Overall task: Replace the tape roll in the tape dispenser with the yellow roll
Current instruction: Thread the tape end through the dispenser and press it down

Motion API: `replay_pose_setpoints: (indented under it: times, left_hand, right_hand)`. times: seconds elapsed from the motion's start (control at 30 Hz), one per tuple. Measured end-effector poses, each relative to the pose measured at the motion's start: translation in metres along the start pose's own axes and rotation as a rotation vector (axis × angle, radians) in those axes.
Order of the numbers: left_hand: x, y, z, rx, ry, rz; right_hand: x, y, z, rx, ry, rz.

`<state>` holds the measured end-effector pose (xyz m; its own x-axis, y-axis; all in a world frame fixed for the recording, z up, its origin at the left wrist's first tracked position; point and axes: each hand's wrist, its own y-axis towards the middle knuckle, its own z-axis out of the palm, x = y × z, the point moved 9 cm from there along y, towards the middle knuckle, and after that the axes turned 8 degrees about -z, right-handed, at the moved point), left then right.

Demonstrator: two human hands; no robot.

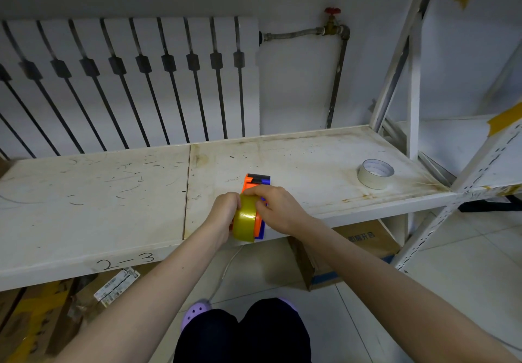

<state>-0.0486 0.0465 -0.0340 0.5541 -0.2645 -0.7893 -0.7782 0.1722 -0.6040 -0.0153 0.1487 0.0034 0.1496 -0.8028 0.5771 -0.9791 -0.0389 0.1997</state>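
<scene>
An orange and blue tape dispenser (255, 183) lies on the white shelf (113, 193) near its front edge. A yellow tape roll (245, 222) sits upright in the dispenser's rear part. My left hand (224, 212) grips the roll from the left side. My right hand (278, 207) holds the dispenser from the right, its fingers curled over the top of the roll. A white tape roll (375, 173) lies flat on the shelf far to the right, apart from both hands.
A radiator (127, 80) and a pipe with a red valve (332, 12) stand behind the shelf. White rack uprights (412, 94) rise at the right. Cardboard boxes (364, 246) sit on the tiled floor under the shelf.
</scene>
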Motion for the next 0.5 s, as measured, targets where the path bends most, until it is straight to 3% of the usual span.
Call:
replay_pose_setpoints:
  times: [0.5]
  left_hand:
    - [0.0017, -0.0005, -0.0009, 0.005, 0.024, 0.012]
  right_hand:
    - [0.0035, -0.005, -0.0008, 0.016, 0.01, -0.001]
